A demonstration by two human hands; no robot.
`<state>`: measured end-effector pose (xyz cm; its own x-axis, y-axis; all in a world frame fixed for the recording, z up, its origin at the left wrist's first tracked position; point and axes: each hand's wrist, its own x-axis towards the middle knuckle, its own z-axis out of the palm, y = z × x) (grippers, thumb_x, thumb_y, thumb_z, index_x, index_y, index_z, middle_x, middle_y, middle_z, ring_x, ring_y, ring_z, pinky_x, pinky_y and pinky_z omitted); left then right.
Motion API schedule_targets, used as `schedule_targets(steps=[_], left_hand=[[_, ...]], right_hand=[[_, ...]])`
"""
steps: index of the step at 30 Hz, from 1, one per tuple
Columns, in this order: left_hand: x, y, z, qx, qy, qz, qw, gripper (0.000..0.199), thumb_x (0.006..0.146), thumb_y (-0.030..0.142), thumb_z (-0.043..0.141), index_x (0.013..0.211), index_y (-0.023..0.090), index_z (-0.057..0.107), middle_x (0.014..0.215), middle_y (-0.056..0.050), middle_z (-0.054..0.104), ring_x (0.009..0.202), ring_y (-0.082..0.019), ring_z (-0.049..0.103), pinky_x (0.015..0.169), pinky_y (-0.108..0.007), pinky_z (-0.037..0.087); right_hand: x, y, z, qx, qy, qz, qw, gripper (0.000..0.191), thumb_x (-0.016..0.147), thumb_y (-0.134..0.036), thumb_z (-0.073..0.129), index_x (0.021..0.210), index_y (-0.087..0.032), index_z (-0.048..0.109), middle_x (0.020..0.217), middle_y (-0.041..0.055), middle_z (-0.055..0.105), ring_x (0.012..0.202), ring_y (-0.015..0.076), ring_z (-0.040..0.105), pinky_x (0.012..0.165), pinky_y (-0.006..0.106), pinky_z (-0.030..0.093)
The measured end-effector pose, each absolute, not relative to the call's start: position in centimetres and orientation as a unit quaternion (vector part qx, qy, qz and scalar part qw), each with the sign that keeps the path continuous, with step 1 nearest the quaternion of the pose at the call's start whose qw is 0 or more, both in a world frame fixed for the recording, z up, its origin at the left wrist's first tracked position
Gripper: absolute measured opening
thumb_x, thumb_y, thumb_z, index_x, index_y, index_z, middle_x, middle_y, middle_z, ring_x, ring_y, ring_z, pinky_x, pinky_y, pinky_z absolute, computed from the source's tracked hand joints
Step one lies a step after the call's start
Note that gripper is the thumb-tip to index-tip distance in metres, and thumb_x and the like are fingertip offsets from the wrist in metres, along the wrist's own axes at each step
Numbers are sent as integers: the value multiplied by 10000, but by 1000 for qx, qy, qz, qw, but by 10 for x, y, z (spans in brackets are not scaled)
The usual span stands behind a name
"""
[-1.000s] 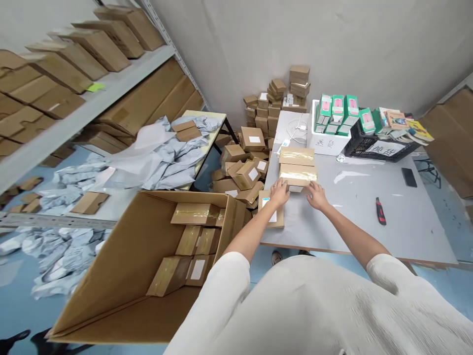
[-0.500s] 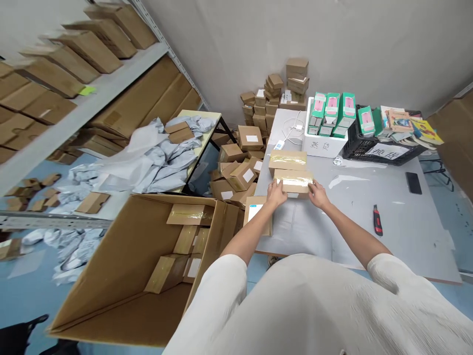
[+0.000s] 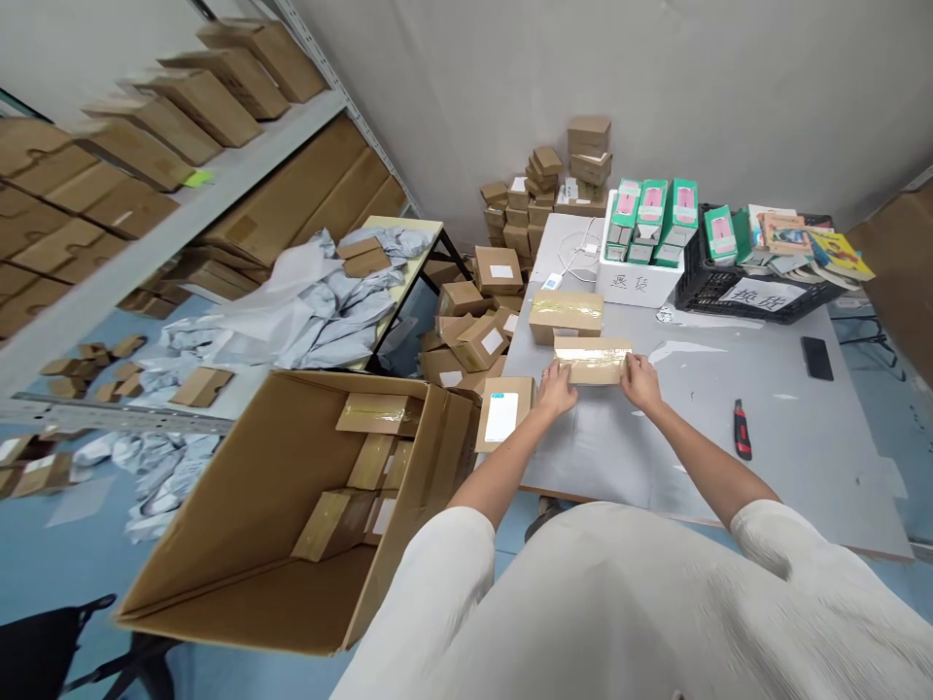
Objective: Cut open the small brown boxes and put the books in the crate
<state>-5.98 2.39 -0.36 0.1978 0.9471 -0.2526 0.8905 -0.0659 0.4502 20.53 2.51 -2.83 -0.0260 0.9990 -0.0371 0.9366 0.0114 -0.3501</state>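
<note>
Between my two hands is a small cardboard box (image 3: 594,361) with clear tape along its top, over the grey table (image 3: 692,447). My left hand (image 3: 558,389) grips its left end, and my right hand (image 3: 642,382) grips the right end. Just behind it lies a second taped cardboard box (image 3: 567,313). To the left of my left hand, a cardboard box with a white label (image 3: 504,413) sits at the table's edge. A red and black utility knife (image 3: 742,430) lies to the right of my right hand.
A large open carton (image 3: 240,506) with several boxes inside stands left of the table. Behind the hands are a white bin (image 3: 638,285) of green boxes and a black crate (image 3: 750,292) with books. A phone (image 3: 816,359) lies at right. Boxes (image 3: 473,340) are piled on the floor.
The held box has moved a little to the right and away from the taped box behind it, with both hands still on its ends. The view has shifted slightly.
</note>
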Motion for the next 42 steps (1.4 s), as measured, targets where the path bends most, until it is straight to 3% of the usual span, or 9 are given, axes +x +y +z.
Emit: schedule_targets(steps=[4, 7, 10, 13, 19, 26, 31, 37, 42], left_hand=[[-65, 1, 1, 734, 626, 65, 255, 817, 947, 252, 612, 1717, 258, 338, 1734, -158, 374, 1545, -378, 445, 1295, -531, 370], [-71, -13, 3, 737, 624, 70, 250, 925, 944, 242, 612, 1770, 247, 196, 1813, -181, 217, 1476, -403, 533, 1250, -543, 420], [-74, -24, 4, 737, 619, 61, 263, 933, 975, 257, 583, 1786, 245, 123, 1839, -206, 110, 1370, -409, 629, 1179, -543, 491], [-74, -36, 2, 738, 614, 42, 278, 910, 991, 264, 572, 1788, 255, 133, 1802, -225, 194, 1304, -383, 679, 1150, -518, 523], [-66, -65, -6, 725, 626, -1, 286, 797, 1017, 279, 565, 1750, 191, 266, 1622, -256, 445, 1335, -379, 662, 1156, -480, 512], [-52, -83, -2, 753, 614, -12, 238, 561, 998, 234, 569, 1553, 161, 544, 1719, -233, 363, 1545, -396, 442, 1245, -503, 406], [-29, -81, 5, 765, 590, -6, 257, 512, 1005, 217, 516, 1514, 212, 573, 1538, -176, 562, 1414, -356, 547, 1182, -495, 462], [-5, -81, 4, 754, 606, -28, 252, 509, 1003, 221, 510, 1504, 160, 576, 1535, -218, 568, 1364, -371, 602, 1163, -491, 475], [1, -82, -3, 752, 608, -31, 254, 658, 1009, 279, 524, 1650, 176, 419, 1524, -216, 612, 1424, -371, 586, 1238, -500, 391]], right_hand=[[199, 12, -21, -716, -678, 138, 92, 864, 980, -334, 548, 1750, -145, 205, 1399, 221, 541, 1195, 378, 597, 1025, 476, 517], [196, -2, -18, -730, -662, 151, 79, 924, 986, -351, 574, 1775, -183, 124, 1369, 192, 525, 1139, 346, 632, 954, 424, 548], [196, -21, -15, -741, -646, 174, 62, 894, 996, -342, 565, 1776, -228, 143, 1360, 174, 527, 997, 303, 674, 877, 404, 566], [195, -42, -12, -747, -634, 189, 62, 788, 1017, -325, 531, 1743, -223, 240, 1356, 175, 548, 935, 285, 682, 867, 406, 567], [186, -81, -19, -755, -625, 176, 91, 501, 1025, -281, 504, 1512, -167, 526, 1406, 211, 557, 1132, 335, 650, 937, 428, 563], [197, -94, -33, -740, -645, 180, 58, 403, 1010, -238, 468, 1365, -175, 647, 1519, 214, 546, 1235, 354, 608, 1030, 452, 529], [212, -59, -30, -713, -681, 165, 36, 485, 982, -304, 522, 1442, -189, 624, 1676, 200, 465, 1415, 407, 495, 1135, 543, 454], [219, -6, -30, -664, -720, 199, -17, 679, 967, -349, 543, 1627, -204, 473, 1806, 176, 310, 1574, 416, 351, 1220, 597, 366], [220, 10, -37, -649, -734, 199, -16, 721, 962, -424, 555, 1640, -204, 448, 1748, 194, 393, 1535, 429, 373, 1223, 608, 333]])
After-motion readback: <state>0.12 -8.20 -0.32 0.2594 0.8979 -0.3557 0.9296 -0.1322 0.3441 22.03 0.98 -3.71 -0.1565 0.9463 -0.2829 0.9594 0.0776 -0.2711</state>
